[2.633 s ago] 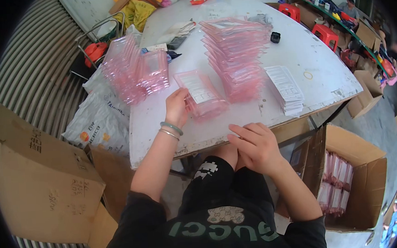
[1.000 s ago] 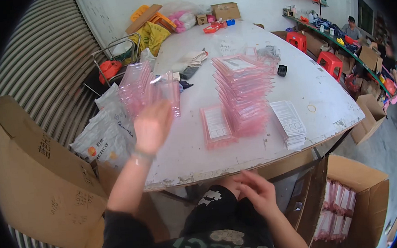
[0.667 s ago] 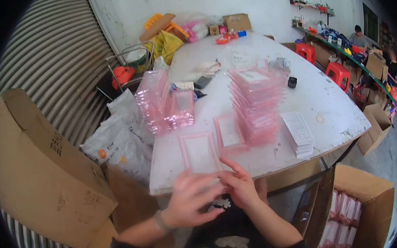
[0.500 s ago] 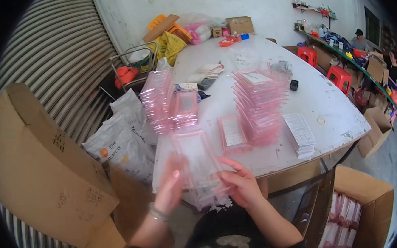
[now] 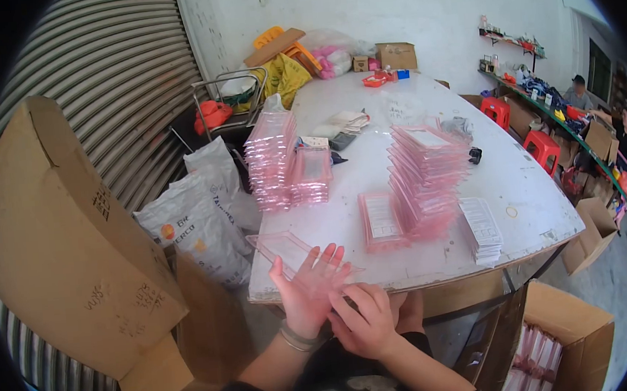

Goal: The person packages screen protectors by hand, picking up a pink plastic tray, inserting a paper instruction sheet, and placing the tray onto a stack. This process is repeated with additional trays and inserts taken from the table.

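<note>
My left hand (image 5: pixel 311 290) is open with the palm turned up and the fingers spread. Just behind its fingers, a clear pink-edged plastic case (image 5: pixel 285 247) lies at the table's front edge, partly covered by the hand. My right hand (image 5: pixel 366 319) is closed, its bent fingers and thumb drawn together against the left palm. Whatever sits between those fingertips is too small or hidden to make out. Farther in, a tall stack of pink-edged cases (image 5: pixel 429 180) stands beside a lower pile of cases with printed cards (image 5: pixel 383 220).
More pink-edged cases (image 5: pixel 271 162) are stacked at the table's left. A pile of printed cards (image 5: pixel 480 229) lies near the right front edge of the white table (image 5: pixel 524 188). An open carton (image 5: pixel 569 316) of packed cases stands low right; a large cardboard box (image 5: pixel 78 263) is at left.
The pink-edged case has left my hands and now lies at the table edge. My left hand has opened palm up, and my right hand has closed in against it.
</note>
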Tool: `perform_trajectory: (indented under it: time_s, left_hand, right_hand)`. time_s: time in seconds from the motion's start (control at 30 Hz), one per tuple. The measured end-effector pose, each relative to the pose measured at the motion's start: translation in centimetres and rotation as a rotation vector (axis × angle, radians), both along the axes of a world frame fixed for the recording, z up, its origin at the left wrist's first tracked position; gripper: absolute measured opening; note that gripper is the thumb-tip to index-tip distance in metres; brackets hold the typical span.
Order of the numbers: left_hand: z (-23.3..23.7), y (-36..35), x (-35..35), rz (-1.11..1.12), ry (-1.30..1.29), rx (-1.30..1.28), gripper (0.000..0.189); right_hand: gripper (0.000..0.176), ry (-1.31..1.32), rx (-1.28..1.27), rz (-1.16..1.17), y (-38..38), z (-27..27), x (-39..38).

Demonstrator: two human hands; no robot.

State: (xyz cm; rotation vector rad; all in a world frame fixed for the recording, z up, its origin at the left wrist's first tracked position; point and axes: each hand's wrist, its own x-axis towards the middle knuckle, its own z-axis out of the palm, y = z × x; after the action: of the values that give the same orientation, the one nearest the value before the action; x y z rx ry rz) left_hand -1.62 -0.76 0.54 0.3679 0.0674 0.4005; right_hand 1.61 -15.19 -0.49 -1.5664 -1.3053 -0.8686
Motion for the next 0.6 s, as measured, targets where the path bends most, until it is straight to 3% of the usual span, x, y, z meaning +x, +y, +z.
perform_trajectory:
  time_s: [0.1,0.43,0.6]
  left_hand:
    - [-0.31,0.01,-0.06,0.029,0.049,-0.060,0.097]
    - [0.02,-0.67,-0.26,0.036,0.055,-0.120,0.105]
    - [-0.57,-0.37,-0.29,0.084,0.094,-0.111,0.109]
  right_hand:
    - [0.047,0.019,0.002,0.004,0.11,-0.18,0.23]
    - [0.045,-0.042,0.096,-0.016,0.32,-0.51,0.42]
    - [0.043,0.095,0.125,0.086,0.19,-0.18,0.62]
